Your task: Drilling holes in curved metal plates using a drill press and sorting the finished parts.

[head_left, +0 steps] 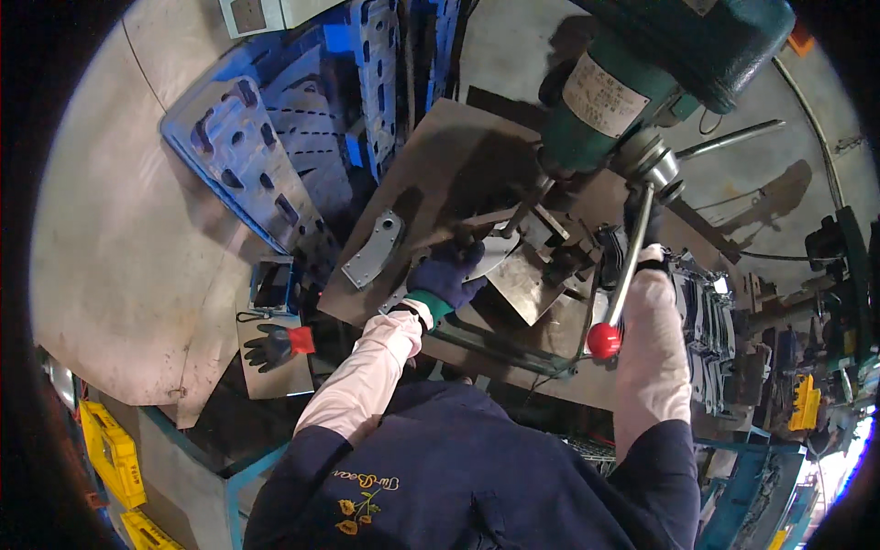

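My left hand [444, 277], in a dark blue glove with a green cuff, closes on a pale curved metal plate [496, 256] at the fixture. The fixture [548, 240] stands below the green drill press [600, 101], whose bit [529, 209] comes down close to the plate. My right hand [643, 223], in a dark glove, is up by the feed hub [649, 161]. A feed lever [634, 261] with a red ball knob passes in front of it, and its fingers are hidden. Another curved plate with holes [374, 250] lies left of my left hand.
Stacks of dark curved parts [704, 330] sit right of my right forearm. Blue plastic pallets [266, 156] stand beyond the steel worktable [426, 165]. A spare dark glove [268, 347] lies on a board at the left. Yellow crates [112, 454] are at far left.
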Demonstrator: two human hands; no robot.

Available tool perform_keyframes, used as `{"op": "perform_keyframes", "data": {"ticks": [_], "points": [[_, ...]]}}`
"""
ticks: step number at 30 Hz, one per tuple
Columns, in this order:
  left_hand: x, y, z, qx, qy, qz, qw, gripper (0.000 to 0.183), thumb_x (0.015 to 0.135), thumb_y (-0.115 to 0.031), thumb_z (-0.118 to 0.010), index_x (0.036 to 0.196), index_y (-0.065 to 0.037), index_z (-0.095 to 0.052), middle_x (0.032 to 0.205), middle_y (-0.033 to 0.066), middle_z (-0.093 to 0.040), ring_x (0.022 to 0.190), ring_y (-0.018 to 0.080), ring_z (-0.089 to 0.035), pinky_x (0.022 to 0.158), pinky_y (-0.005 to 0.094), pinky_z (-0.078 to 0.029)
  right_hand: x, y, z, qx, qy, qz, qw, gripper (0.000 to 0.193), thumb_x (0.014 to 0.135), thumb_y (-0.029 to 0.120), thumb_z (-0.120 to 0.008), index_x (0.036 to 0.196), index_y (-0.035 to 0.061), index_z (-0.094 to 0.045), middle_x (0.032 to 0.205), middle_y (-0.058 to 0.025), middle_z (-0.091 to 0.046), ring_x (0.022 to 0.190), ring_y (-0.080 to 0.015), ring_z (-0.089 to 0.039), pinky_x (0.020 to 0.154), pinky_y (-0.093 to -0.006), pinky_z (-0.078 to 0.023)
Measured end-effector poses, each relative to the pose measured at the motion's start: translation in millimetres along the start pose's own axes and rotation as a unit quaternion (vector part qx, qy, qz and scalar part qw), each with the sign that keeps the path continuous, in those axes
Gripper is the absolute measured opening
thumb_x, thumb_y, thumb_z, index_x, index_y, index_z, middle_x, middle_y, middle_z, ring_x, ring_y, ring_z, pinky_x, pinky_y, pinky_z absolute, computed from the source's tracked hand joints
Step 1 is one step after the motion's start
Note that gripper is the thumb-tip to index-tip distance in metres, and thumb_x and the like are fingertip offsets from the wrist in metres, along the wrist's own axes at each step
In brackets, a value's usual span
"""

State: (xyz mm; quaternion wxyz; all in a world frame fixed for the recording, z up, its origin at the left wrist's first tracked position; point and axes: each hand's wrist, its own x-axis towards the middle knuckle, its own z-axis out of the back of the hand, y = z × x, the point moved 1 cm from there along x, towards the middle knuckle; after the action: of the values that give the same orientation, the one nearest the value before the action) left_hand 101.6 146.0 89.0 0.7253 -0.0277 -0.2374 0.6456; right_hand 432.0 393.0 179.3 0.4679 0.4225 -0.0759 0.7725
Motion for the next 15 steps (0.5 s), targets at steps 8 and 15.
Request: {"op": "perform_keyframes", "data": {"ticks": [8,15], "points": [[0,14,-15,-0.018,0.044,0.002,0.999,0.071,0.084,-0.049,-0.060,0.142,-0.012,-0.040,0.132,0.0181,-0.054,0.117,0.0388,-0.053,0.101,0.0465,-0.041,-78,139,14,0.491,0.108,-0.230,0.833,0.015,0.090,0.021,-0.059,0.091,0.0060,-0.063,0.060,0.0034,-0.049,0.048,-0.0079,-0.045,0.041,-0.0235,-0.032],[-9,12,-8,-0.044,-0.028,-0.023,0.998,0.065,0.086,-0.048,-0.059,0.139,-0.013,-0.046,0.130,0.0194,-0.055,0.117,0.0385,-0.054,0.098,0.0469,-0.044,-47,266,116,0.557,0.190,-0.449,0.673,0.032,0.099,0.025,-0.048,0.111,-0.0008,-0.061,0.061,0.0062,-0.040,0.044,-0.0012,-0.031,0.036,-0.0180,-0.022]]}}
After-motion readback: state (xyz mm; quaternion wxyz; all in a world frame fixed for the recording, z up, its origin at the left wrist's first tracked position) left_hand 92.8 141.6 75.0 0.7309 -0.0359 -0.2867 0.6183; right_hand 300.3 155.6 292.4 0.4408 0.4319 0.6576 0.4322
